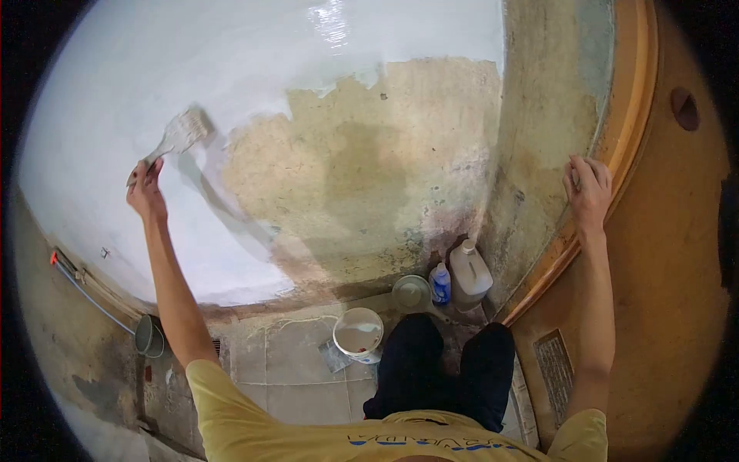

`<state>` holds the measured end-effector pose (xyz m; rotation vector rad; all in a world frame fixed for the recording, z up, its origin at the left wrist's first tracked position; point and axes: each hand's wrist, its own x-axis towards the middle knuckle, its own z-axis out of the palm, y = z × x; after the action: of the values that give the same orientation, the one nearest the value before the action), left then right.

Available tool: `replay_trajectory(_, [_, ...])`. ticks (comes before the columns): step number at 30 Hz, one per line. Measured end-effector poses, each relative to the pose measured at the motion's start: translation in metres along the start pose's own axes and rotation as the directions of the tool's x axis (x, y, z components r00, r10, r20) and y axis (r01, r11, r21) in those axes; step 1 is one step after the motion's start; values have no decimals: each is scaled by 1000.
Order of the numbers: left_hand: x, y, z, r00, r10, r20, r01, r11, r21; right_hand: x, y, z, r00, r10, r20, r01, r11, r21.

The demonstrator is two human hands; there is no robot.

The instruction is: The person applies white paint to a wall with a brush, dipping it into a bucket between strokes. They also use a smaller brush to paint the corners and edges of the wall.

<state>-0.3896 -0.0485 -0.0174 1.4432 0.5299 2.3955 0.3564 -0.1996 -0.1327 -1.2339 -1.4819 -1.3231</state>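
My left hand (146, 189) is closed round the handle of a wide paintbrush (185, 132), raised at the left. The brush's bristles are coated in white and lie close against the wall, near the edge of the fresh white paint (100, 146). Right of that edge, the bare wall (339, 169) is stained yellow-brown, with my shadow across it. Up at the right, my right hand (590, 191) hovers by the wooden door frame (635, 100), fingers curled in and nothing showing between them.
On the tiled floor (289, 358) stands a white paint bucket (359, 312) before my knees. A dipper (412, 292), a blue-labelled bottle (440, 286) and a white jug (471, 276) crowd the corner. At the left are a dark pail (148, 336) and a blue stick (96, 296).
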Motion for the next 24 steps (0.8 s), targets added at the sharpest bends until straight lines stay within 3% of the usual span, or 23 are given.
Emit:
replay_trajectory(2, [-10,-10,59,997,-56,56,56,998,-10,-1,0,1,1000,14,-2,-14,1000,12])
replay_trajectory(3, [-16,-20,93,996,4,89,2,998,-68,-1,-1,-1,1000,21,-3,-21,1000,3])
replay_trajectory(4, [-31,-21,132,992,-24,126,42,989,-140,0,-2,-2,1000,-3,11,3,1000,-27])
replay_trajectory(5, [-37,-38,165,987,44,158,-51,998,37,1,-3,-2,999,-26,24,27,998,-56])
replay_trajectory(6, [-55,-39,205,988,-49,147,76,981,-181,1,-2,-2,1000,-21,19,22,998,-64])
replay_trajectory(7, [-61,-59,233,949,175,264,-208,973,100,0,-2,-1,999,-26,28,28,996,-89])
replay_trajectory(8, [-85,-48,278,975,-92,202,153,939,-309,0,-1,0,999,-31,37,35,993,-114])
replay_trajectory(13, [-137,-79,417,959,-105,263,222,855,-468,-4,1,-1,999,4,38,-1,997,-77])
replay_trajectory(18, [-175,-85,505,959,-96,266,221,841,-494,-5,8,3,999,-27,17,27,998,-49])
replay_trajectory(24, [-190,-97,539,971,-18,237,135,862,-488,-10,13,6,999,-47,11,47,999,-5])
